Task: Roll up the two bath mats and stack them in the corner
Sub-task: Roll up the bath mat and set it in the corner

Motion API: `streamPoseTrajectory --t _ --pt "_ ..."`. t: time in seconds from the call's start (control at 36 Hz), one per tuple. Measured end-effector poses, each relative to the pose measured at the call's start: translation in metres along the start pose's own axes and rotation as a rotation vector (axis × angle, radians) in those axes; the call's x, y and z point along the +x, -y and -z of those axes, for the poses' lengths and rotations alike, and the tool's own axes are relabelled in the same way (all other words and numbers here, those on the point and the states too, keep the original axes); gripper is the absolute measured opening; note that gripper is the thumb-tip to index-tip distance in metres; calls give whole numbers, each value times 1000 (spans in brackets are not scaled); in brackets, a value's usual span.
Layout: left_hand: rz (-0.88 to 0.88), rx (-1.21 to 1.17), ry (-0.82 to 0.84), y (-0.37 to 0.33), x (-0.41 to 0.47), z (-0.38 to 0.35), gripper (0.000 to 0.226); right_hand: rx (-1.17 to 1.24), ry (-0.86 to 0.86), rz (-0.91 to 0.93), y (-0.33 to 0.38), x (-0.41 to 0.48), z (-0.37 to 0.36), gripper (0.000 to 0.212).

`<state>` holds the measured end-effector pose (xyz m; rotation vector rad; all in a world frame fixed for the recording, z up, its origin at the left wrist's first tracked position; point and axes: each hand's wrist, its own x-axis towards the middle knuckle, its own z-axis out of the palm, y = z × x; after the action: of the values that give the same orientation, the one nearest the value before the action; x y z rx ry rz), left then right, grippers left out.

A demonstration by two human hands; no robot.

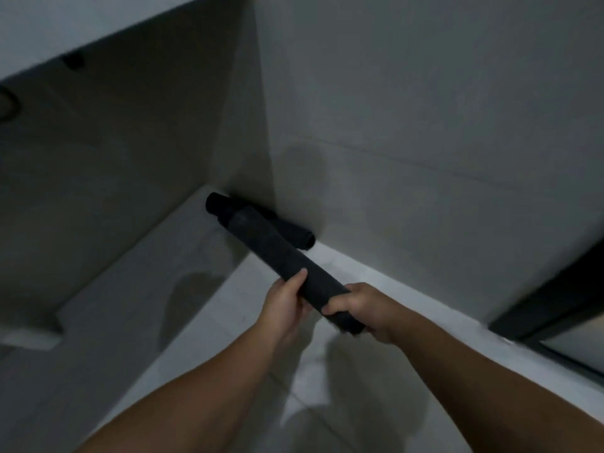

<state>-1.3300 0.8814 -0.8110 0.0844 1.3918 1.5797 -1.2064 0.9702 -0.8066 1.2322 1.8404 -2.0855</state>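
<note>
Frame centre: dark charcoal rolled bath mat (277,256), a long fabric cylinder, held clear of the floor and tilted, far end toward the corner. Left hand (287,297) wrapped around its middle; right hand (362,308) clasped around the near end. Second dark rolled bath mat (294,232) lies on the pale tiled floor (196,273) where the grey walls (392,109) meet, partly hidden behind the held roll.

I see one rolled mat (295,235) lying on the floor (183,256) in the corner; the second roll (281,256) angles out before it.
</note>
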Motion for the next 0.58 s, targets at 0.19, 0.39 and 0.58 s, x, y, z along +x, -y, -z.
streamPoseTrajectory --t 0.19,0.39,0.58 --pt "6 -29 -106 -23 71 44 28 -147 -48 -18 31 75 -24 35" --pt "-19 -25 -319 -48 131 57 29 -978 -101 335 51 110 -35 69" --pt "-69 -95 -453 -33 190 65 26 -1162 25 412 47 172 -21 60"
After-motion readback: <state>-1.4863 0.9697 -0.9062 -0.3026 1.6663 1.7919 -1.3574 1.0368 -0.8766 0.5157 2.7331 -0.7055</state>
